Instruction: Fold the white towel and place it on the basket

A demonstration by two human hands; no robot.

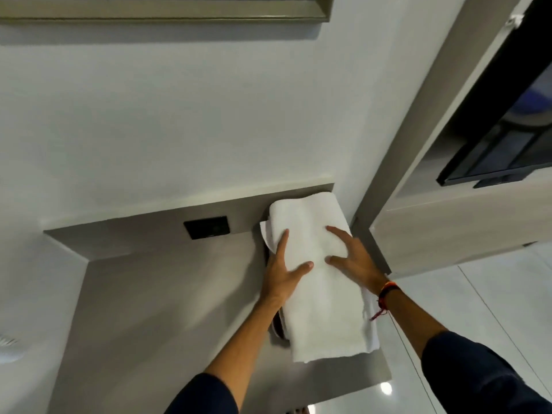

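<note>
On the worktop (167, 294), by the back corner, lies the folded towel (322, 282). It sits on something dark, maybe the basket (279, 325), but I cannot tell. My left hand (283, 270) and right hand (352, 255) lie flat and open on top, gripping nothing. I think the towel is soft, light and floppy, so I would hold both long sides.

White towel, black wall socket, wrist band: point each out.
white towel (325, 306), head view, middle of its top fold
black wall socket (206, 227), head view, plate centre
wrist band (388, 289), head view, orange strand
</note>
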